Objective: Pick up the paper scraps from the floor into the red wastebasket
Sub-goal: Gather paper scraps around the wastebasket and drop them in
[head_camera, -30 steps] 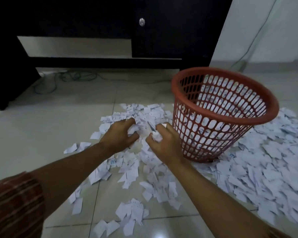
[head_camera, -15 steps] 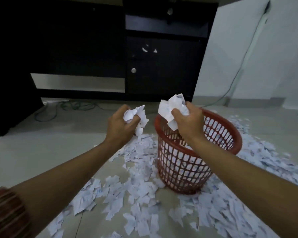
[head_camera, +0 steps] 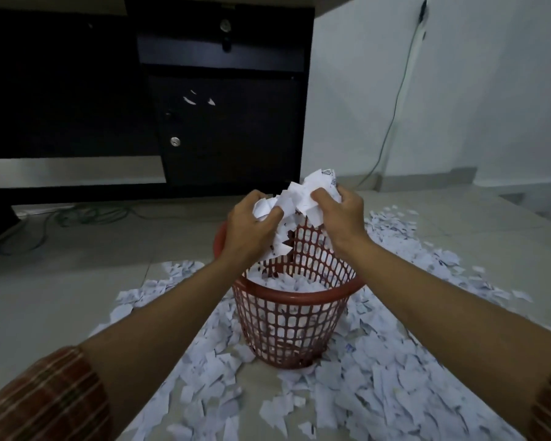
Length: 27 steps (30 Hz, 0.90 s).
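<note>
Holding our left hand (head_camera: 252, 230) and right hand (head_camera: 342, 218) clenched on 1 bunch of paper scraps (head_camera: 299, 198) above the red wastebasket (head_camera: 291, 316), we judged the risk plain; loose edge pieces could flutter past its rim.

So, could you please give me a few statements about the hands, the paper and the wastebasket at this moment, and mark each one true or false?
1. Both hands hold paper scraps above the red wastebasket. True: the left hand and the right hand clutch a bunch of scraps over its opening.
2. The wastebasket is empty. False: white scraps already lie inside it.
3. The floor is cleared of paper. False: many scraps on the floor surround the wastebasket.
4. The wastebasket stands upright. True.
5. A cable runs down the white wall. True.
</note>
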{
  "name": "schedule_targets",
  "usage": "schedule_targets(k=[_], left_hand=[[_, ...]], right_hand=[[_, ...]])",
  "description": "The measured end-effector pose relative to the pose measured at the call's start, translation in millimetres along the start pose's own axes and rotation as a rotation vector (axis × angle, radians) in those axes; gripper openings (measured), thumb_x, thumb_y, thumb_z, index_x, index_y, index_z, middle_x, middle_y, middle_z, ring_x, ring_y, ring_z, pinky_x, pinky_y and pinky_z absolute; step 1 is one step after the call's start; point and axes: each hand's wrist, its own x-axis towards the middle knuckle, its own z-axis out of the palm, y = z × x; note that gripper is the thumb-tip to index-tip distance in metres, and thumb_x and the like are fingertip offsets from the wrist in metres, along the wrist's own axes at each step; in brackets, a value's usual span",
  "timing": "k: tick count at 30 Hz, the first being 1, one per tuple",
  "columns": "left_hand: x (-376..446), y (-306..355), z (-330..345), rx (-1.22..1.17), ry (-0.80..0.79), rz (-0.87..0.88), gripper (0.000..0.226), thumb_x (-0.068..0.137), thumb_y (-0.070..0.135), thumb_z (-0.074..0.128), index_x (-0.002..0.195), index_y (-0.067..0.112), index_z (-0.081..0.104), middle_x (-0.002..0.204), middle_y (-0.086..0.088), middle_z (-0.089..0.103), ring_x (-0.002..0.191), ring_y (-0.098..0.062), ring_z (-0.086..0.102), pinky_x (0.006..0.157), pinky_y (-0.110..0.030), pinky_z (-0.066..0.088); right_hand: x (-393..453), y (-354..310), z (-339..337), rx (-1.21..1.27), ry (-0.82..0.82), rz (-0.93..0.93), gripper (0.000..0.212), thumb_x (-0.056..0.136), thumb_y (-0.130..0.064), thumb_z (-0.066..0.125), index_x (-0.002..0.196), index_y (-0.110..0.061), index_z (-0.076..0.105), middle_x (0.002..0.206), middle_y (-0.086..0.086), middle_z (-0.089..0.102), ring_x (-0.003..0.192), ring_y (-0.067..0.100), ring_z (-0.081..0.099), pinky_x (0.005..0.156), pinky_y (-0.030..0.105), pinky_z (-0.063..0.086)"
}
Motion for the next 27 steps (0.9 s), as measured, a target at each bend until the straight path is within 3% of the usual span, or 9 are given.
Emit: schedule_targets(k=[2,5,8,11,14,18,20,24,27], left_hand=[[0.7,-8.7,4.5,-0.007,0.03,-0.065,0.015,0.085,0.038,0.06,0.088,0.023,0.057,0.077,-0.001,0.067,0.069,-0.021,0.069,0.061,-0.048,0.058],[4.6,-16.4,7.3,0.023,-0.006,-0.135,0.017,0.091,0.037,0.059,0.099,0.023,0.058,0.089,0.001,0.068,0.075,-0.013,0.069,0.061,-0.035,0.057],[5.0,-21.7,8.1,0.11,-0.252,-0.303,0.044,0.09,0.045,0.06,0.129,0.026,0.052,0.117,0.002,0.062,0.099,-0.015,0.064,0.083,-0.036,0.056],[1.3,-21.5,8.7,0.213,-0.313,-0.298,0.051,0.09,0.039,0.063,0.135,0.022,0.047,0.119,0.001,0.061,0.106,-0.015,0.062,0.087,-0.03,0.054],[-0.4,-5.3,4.5,0.284,-0.326,-0.234,0.034,0.094,0.025,0.061,0.125,0.015,0.052,0.108,0.01,0.057,0.1,-0.006,0.057,0.074,-0.01,0.048],[-2.6,8.8,-4.2,0.302,-0.337,-0.187,0.028,0.094,0.019,0.06,0.121,0.015,0.056,0.108,0.001,0.062,0.099,-0.013,0.062,0.08,-0.027,0.055],[-8.1,10.2,-9.1,0.317,-0.369,-0.179,0.024,0.094,0.017,0.058,0.118,0.015,0.056,0.104,-0.001,0.063,0.092,-0.015,0.066,0.078,-0.028,0.057],[-15.6,10.6,-29.0,0.393,-0.405,-0.113,0.007,0.095,0.015,0.057,0.098,0.015,0.063,0.094,0.0,0.065,0.084,-0.013,0.065,0.075,-0.026,0.056],[-18.2,10.8,-48.8,0.429,-0.372,-0.086,0.007,0.094,0.015,0.058,0.093,0.016,0.064,0.089,0.002,0.065,0.079,-0.008,0.065,0.068,-0.022,0.054]], right_hand=[[2.7,11.2,-2.9,0.025,-0.027,0.064,0.005,0.084,-0.019,0.064,0.082,-0.015,0.066,0.074,0.002,0.066,0.067,0.018,0.063,0.058,0.031,0.05],[9.2,24.6,-5.9,-0.128,-0.126,0.123,0.019,0.087,-0.026,0.063,0.1,-0.014,0.067,0.091,0.004,0.07,0.075,0.017,0.065,0.06,0.026,0.049],[13.4,32.0,-8.6,-0.449,-0.47,0.333,0.055,0.087,-0.047,0.065,0.13,-0.014,0.056,0.124,0.0,0.059,0.103,0.022,0.059,0.07,0.028,0.049],[14.1,25.6,-11.9,-0.628,-0.659,0.356,0.053,0.089,-0.047,0.063,0.126,-0.009,0.058,0.121,0.004,0.055,0.107,0.022,0.053,0.076,0.026,0.042],[14.0,24.6,-9.6,-0.68,-0.602,0.224,0.033,0.093,-0.034,0.06,0.112,-0.008,0.064,0.106,0.001,0.06,0.091,0.018,0.054,0.079,0.03,0.043],[11.0,32.3,-4.1,-0.639,-0.487,0.064,0.018,0.091,-0.028,0.062,0.089,-0.013,0.074,0.091,0.001,0.07,0.073,0.01,0.06,0.061,0.024,0.045],[8.1,32.4,-2.5,-0.645,-0.467,0.01,0.016,0.091,-0.024,0.062,0.081,-0.016,0.072,0.083,-0.003,0.068,0.071,0.004,0.058,0.059,0.02,0.04],[3.7,26.4,6.0,-0.672,-0.435,-0.068,0.016,0.091,-0.022,0.062,0.079,-0.016,0.072,0.079,-0.004,0.067,0.07,0.007,0.062,0.068,0.027,0.049],[-3.2,19.2,13.0,-0.69,-0.429,-0.138,0.018,0.092,-0.024,0.061,0.078,-0.017,0.07,0.079,-0.006,0.067,0.072,0.005,0.062,0.062,0.019,0.045]])
